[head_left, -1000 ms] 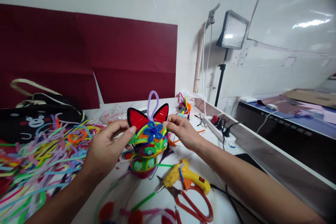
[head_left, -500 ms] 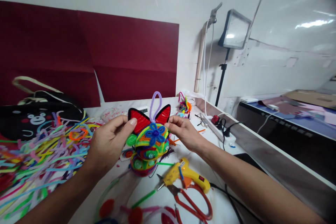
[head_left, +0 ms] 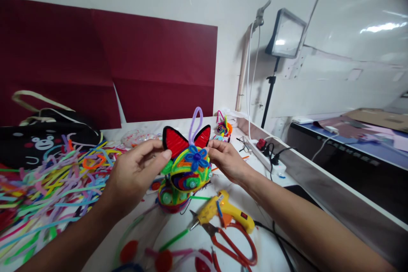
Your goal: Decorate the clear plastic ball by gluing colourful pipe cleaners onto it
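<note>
A multicoloured pipe-cleaner figure point(head_left: 188, 170) with two red, black-edged ears, a purple loop on top and a blue flower is held above the white table point(head_left: 204, 238). My left hand point(head_left: 135, 178) pinches its left side near the left ear. My right hand point(head_left: 227, 160) pinches its right side by the right ear. A second round pipe-cleaner piece point(head_left: 168, 199) sits just below the figure, partly hidden by it.
A yellow glue gun point(head_left: 225, 211) and red scissors point(head_left: 234, 248) lie in front. Loose pipe cleaners point(head_left: 47, 191) are heaped at the left beside a black bag point(head_left: 41, 140). A power strip point(head_left: 267, 159), glasses point(head_left: 245, 146) and a lamp on a stand point(head_left: 283, 36) are at the right.
Both hands have shifted the figure slightly right and tilted it, so it leans a little to the right; both keep their hold.
</note>
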Motion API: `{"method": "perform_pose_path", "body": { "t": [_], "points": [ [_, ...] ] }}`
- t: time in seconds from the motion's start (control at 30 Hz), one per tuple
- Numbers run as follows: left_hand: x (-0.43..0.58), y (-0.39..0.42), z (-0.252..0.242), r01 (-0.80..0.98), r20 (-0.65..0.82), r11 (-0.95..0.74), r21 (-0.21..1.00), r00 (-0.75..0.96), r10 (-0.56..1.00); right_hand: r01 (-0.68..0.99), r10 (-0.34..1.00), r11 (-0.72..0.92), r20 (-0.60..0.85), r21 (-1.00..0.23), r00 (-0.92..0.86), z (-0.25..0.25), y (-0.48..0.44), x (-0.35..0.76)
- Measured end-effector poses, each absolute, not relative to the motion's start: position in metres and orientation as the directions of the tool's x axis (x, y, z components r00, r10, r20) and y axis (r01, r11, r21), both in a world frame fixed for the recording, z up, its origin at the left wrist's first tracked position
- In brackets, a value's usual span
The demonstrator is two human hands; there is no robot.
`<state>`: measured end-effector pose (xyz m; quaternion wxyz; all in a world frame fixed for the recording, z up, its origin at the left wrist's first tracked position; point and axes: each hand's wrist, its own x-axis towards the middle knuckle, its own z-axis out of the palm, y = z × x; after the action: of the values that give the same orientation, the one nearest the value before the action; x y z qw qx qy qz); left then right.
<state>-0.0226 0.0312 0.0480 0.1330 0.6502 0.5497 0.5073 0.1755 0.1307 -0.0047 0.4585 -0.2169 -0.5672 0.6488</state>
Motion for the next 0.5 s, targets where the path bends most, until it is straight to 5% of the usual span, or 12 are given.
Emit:
{"method": "perform_pose_path", "body": {
  "t": [0.5],
  "points": [
    [-0.0237,0.0280,0.0414,0.676,0.635,-0.432,0.598,-0.069,0.770,-0.369,0.844,0.057,0.242,-0.928,-0.479,-0.0092,0.1313,0.1767]
  ]
}}
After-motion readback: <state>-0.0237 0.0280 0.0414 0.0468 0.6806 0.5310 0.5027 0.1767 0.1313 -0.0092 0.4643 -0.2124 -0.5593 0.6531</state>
